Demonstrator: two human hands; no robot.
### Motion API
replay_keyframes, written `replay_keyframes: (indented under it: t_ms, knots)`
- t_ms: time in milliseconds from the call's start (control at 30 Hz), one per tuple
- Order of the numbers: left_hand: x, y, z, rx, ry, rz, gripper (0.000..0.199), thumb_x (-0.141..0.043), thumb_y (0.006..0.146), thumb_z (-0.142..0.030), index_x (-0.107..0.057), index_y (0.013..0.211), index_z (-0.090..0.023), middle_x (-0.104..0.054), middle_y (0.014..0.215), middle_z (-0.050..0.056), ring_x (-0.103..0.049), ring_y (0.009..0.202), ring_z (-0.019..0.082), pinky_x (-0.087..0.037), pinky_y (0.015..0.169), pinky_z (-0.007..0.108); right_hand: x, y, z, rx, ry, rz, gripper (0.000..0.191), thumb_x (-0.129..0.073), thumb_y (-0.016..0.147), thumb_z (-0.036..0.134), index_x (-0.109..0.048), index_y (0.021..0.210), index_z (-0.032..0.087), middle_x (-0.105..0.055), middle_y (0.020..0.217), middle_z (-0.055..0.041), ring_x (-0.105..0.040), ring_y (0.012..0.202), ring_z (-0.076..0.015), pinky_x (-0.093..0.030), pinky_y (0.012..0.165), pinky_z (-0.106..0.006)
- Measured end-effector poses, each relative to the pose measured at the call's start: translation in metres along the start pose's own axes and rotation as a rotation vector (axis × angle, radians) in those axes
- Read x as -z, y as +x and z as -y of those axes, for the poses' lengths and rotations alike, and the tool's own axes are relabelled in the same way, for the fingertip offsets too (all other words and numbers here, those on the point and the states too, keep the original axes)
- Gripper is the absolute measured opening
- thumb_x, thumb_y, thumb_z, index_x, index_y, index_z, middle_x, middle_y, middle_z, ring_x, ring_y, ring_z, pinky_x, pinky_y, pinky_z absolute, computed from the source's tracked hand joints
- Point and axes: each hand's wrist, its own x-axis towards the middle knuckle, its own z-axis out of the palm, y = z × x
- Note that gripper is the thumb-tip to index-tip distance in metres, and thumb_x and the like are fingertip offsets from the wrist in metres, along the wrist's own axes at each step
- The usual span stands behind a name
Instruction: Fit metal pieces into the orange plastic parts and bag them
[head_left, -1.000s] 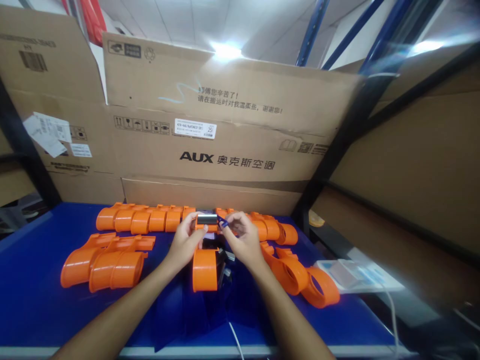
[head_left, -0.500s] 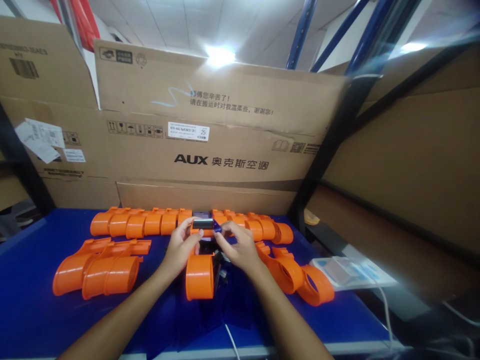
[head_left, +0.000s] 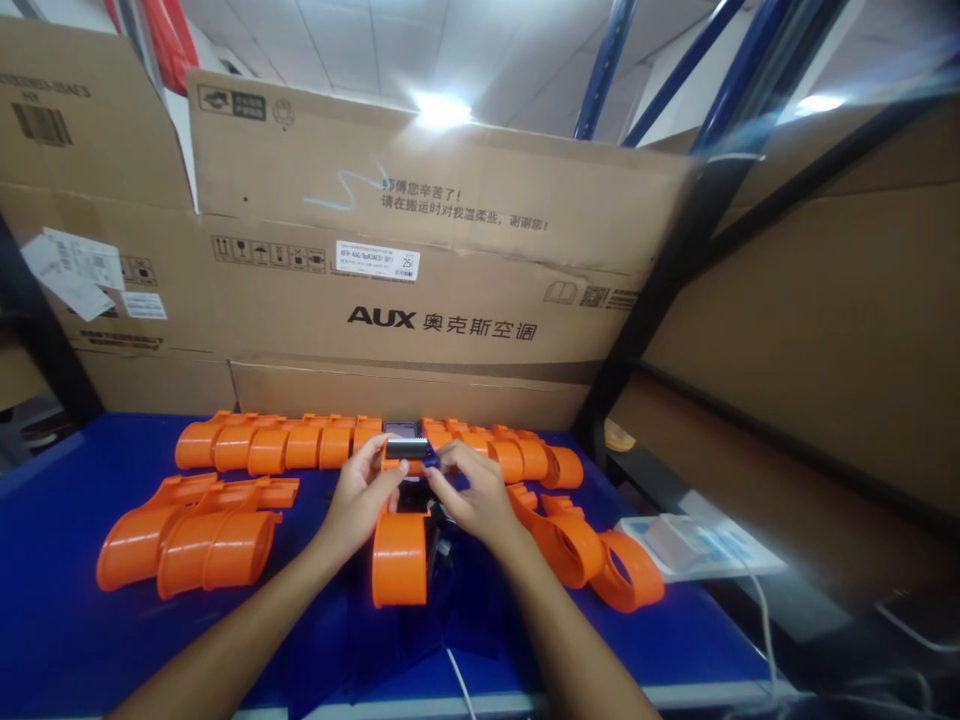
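Over the middle of the table, my left hand [head_left: 367, 490] grips an orange plastic piece [head_left: 391, 464] that carries a black strip with a pale upper edge [head_left: 407, 449]. My right hand [head_left: 472, 490] is closed at the strip's right end, thumb and fingers pinching a small dark blue piece [head_left: 430, 458]. Just below my hands is an orange ring-shaped part [head_left: 399, 560]; whether it joins the held piece is hidden. Dark items behind it, between my wrists, are hard to make out.
On the blue tabletop [head_left: 52, 530], orange ring-shaped parts form a back row [head_left: 266, 450], with more at left [head_left: 214, 550] and right [head_left: 630, 570]. A white tray [head_left: 750, 560] lies on the right edge. Cardboard [head_left: 300, 320] stands behind; a white cable [head_left: 459, 680] runs in front.
The dark blue piece sits slightly lower and is more covered by my right fingers. Both hands keep their hold; the view has shifted slightly.
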Motion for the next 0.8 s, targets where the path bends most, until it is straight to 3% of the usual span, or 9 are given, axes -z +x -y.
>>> replay_keyframes:
  t_ms: [400, 800]
  knots:
    - [-0.0022, -0.0009, -0.0031, -0.003, -0.003, 0.001, 0.041, -0.071, 0.083, -0.038, -0.059, 0.118, -0.020, -0.056, 0.058, -0.006, -0.050, 0.045, 0.011, -0.042, 0.049, 0.024, 0.0027, 0.0021, 0.0011, 0.036, -0.057, 0.066, 0.027, -0.058, 0.096, 0.026, -0.044, 0.073, 0.024, -0.054, 0.073, -0.0017, -0.051, 0.065, -0.0170, -0.042, 0.061, -0.030]
    - [-0.0024, -0.0012, -0.0022, 0.008, -0.011, -0.013, 0.042, -0.073, 0.082, -0.038, -0.060, 0.118, -0.020, -0.058, 0.064, -0.005, -0.051, 0.047, 0.011, -0.044, 0.050, 0.024, 0.0035, 0.0015, 0.0011, 0.048, -0.083, 0.068, 0.024, -0.058, 0.096, 0.026, -0.047, 0.075, 0.024, -0.057, 0.076, -0.0025, -0.053, 0.068, -0.0176, -0.044, 0.063, -0.030]
